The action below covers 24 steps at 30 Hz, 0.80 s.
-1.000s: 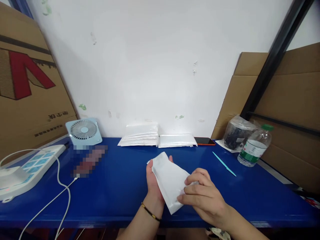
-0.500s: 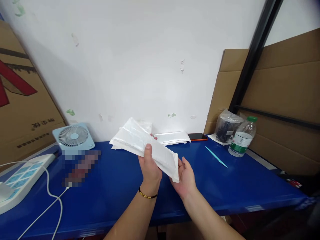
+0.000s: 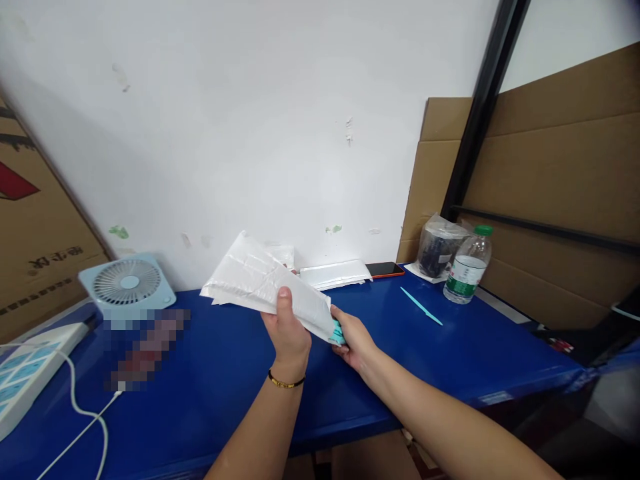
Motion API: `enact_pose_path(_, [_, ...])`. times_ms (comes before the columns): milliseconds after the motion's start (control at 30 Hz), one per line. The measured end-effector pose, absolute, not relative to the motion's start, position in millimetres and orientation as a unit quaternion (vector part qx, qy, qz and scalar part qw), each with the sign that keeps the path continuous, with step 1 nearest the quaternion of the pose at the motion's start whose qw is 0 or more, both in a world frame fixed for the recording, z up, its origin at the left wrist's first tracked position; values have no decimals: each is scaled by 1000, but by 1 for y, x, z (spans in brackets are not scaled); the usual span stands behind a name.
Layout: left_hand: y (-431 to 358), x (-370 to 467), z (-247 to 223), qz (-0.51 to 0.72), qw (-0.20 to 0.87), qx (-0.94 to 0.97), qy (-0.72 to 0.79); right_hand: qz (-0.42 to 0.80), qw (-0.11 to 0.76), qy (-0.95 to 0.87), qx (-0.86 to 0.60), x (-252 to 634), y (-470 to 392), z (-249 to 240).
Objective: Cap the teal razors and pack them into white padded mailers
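My left hand (image 3: 286, 327), thumb on top, holds a white padded mailer (image 3: 255, 277) tilted above the table, its near end pointing down to the right. At that end, a bundle of turquoise pieces (image 3: 338, 332) shows at the mailer's mouth. My right hand (image 3: 356, 339) is closed around this end, its fingers on the turquoise pieces; how far they reach inside is hidden. Behind my hands, a flat stack of white mailers (image 3: 336, 273) lies by the wall. A slim turquoise stick, like an eyebrow razor (image 3: 421, 306), lies on the table to the right.
On the blue table (image 3: 200, 413) are a light-blue fan (image 3: 129, 283), a white power strip (image 3: 37, 373) and a white cable (image 3: 75, 393) at left. A phone (image 3: 385, 269), a water bottle (image 3: 467, 270) and a plastic-wrapped dark container (image 3: 436, 250) stand or lie at the back right.
My right hand has closed around the mailer's near end, and turquoise pieces now show at its mouth. The view has shifted slightly right.
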<state>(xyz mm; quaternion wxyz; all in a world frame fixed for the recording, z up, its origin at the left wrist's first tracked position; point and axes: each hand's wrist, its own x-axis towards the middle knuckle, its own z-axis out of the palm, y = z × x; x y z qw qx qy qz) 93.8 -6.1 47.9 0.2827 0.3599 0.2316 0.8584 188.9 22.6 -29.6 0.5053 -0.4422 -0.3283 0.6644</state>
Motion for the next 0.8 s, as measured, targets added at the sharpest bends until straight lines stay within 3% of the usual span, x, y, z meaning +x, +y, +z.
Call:
enact_pose_path(133, [2,78,44,894,247,300,223,479,495,-468,-553,210,45,-32])
enact_pose_path(400, [2,63,37,890,197,330,246,250,479,-573,-617,269,81,-33])
enact_pose_path(800, [-1,54,50,893,222,335,202,114,385,-690,-603,254,78,-45])
